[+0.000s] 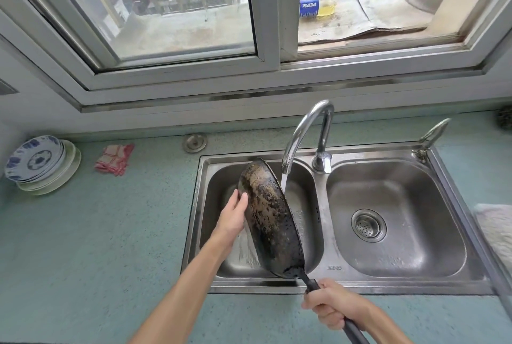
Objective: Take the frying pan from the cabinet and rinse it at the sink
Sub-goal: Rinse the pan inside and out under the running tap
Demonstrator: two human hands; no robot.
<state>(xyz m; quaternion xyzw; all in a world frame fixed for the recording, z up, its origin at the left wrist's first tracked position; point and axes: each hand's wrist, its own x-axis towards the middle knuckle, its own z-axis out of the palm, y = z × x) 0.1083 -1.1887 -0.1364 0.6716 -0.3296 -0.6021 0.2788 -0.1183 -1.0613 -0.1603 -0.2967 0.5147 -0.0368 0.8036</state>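
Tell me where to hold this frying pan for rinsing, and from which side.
Grip the handle from the near edge of the sink, as the right hand does: it juts toward the person while the frying pan tilts on edge by the faucet.

The bare left arm [188, 274] reaches forward from the lower left, almost straight. The left hand [232, 217] lies flat against the back of the frying pan [273, 221], with its fingers straight and together. The right hand [331, 305] is lower, near the body, and its fingers are curled round the handle [312, 285], knuckles up.
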